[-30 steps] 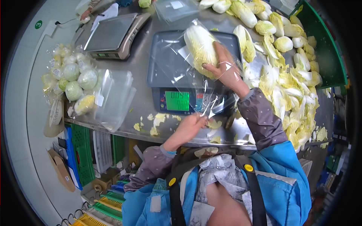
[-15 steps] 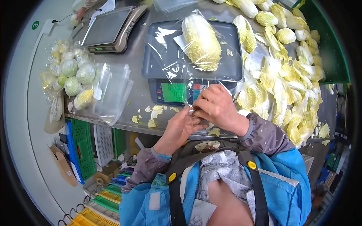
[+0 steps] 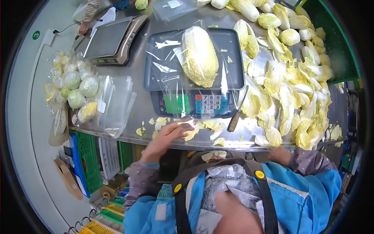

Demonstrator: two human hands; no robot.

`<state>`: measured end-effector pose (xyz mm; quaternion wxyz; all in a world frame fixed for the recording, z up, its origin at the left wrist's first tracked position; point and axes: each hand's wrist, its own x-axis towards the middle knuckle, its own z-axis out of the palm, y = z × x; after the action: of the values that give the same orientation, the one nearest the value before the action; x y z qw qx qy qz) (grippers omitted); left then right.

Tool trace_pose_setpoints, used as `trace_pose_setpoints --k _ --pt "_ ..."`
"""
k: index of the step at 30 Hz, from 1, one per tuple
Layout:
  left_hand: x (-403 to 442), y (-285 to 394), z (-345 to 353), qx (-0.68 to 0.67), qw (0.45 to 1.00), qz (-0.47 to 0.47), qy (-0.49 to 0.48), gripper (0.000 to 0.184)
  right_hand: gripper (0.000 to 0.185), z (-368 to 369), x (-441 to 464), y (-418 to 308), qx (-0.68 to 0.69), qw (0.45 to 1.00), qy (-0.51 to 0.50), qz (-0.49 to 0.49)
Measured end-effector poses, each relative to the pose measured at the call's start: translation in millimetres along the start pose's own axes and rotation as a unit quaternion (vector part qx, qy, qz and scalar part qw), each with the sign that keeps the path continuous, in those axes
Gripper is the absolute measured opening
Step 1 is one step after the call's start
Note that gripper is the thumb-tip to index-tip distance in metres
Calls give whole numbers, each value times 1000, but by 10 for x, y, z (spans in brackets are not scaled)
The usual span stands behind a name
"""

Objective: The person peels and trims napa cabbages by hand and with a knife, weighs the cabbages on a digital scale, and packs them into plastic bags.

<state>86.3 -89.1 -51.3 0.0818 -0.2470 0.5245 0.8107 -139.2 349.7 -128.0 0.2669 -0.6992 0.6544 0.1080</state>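
A Chinese cabbage [image 3: 199, 58] lies inside a clear plastic bag [image 3: 165, 69] on the grey pan of a digital scale [image 3: 154, 84]. The bag's end hangs down over the keypad towards me. My left hand [image 3: 165, 137] is at the table's front edge, its fingers closed on that end, where a bright white patch shows. My right hand [image 3: 279, 156] is low at the front edge, right of my body, its fingers blurred and mostly hidden. A wooden-handled knife [image 3: 233, 121] lies right of the scale, its blade pointing away from me.
Loose cabbage leaves [image 3: 286, 82] and whole cabbages [image 3: 269, 20] cover the right side, beside a green crate [image 3: 333, 43]. Flat plastic bags [image 3: 119, 101], bagged round vegetables [image 3: 76, 87] and a second scale [image 3: 113, 39] stand left. Another person's hand [image 3: 83, 28] shows at the back left.
My right hand has left the bag's end and dropped right to the table edge, uncovering the keypad and knife. My left hand has moved slightly left and down. The view has shifted slightly.
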Motion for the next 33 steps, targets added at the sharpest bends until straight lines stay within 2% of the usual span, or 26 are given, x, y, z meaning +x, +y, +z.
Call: trace_pose_setpoints --k 1,3,4,5,6,8,9,11,12,13,14,15,16,17,18,20,22,23,24,25,26,28,29,30,32,33 --pt "-39 63 -169 7 999 39 9 54 16 151 -199 74 68 997 -10 23" --pt "6 101 -288 18 997 76 14 62 21 -1014 405 -3 37 962 -218 162" --pt "65 100 -280 216 939 145 227 70 34 -1158 539 95 52 980 80 175" --pt "120 108 -253 390 793 204 421 79 46 -1672 726 34 104 948 231 192" --pt "190 136 -202 389 792 210 422 79 51 -1946 935 41 15 913 366 178" --pt "316 200 -108 600 598 423 321 64 46 -2238 1196 105 -145 891 422 82" --pt "348 228 -108 648 577 440 231 57 46 -2287 1316 160 -147 889 426 81" --pt "337 293 -121 682 587 413 142 52 29 -2276 1559 257 -174 901 367 -154" --pt "347 338 -140 707 595 380 50 48 29 -2278 1613 277 -178 899 371 -151" --pt "362 392 -186 708 590 384 50 48 23 -2291 1657 301 -11 925 358 -126" --pt "371 456 -260 615 705 348 54 34 18 -2330 1685 308 157 924 335 -97" --pt "383 516 -331 507 805 303 56 27 11 -2377 1729 255 287 870 399 -52" --pt "405 557 -375 386 886 250 56 31 11 -2445 1804 224 284 870 401 -51" --pt "451 653 -311 319 916 237 58 64 13 -2512 1892 211 400 809 430 -10" --pt "547 716 -346 319 915 240 57 64 16 -2553 1959 229 508 733 452 30" --pt "769 813 -462 240 961 4 137 61 17 -2410 2238 392 419 771 469 102" --pt "982 742 -437 301 943 9 138 51 18 -2345 2379 447 324 796 481 176" --pt "1069 690 -387 511 823 123 214 46 18 -2332 2404 402 251 817 481 197" --pt "1118 721 -265 680 640 231 271 40 19 -2334 2421 360 178 832 477 221" --pt "1156 763 -143 711 619 156 295 16 18 -2348 2430 333 198 823 480 231" --pt "1170 815 -89 713 619 168 285 16 18 -2334 2462 339 214 806 507 218" --pt "1234 883 26 690 567 315 321 22 23 -2296 2542 350 322 735 565 191" --pt "1280 882 21 700 576 282 314 45 35 -2300 2572 338 361 721 555 206" --pt "1354 794 -31 638 590 387 307 37 47 -2348 2586 318 485 703 464 235" --pt "1376 805 -96 597 737 179 261 34 60 -2394 2688 247 538 696 430 202" --pt "1387 846 -239 489 835 144 209 31 63 -2396 2746 219 588 673 415 171"
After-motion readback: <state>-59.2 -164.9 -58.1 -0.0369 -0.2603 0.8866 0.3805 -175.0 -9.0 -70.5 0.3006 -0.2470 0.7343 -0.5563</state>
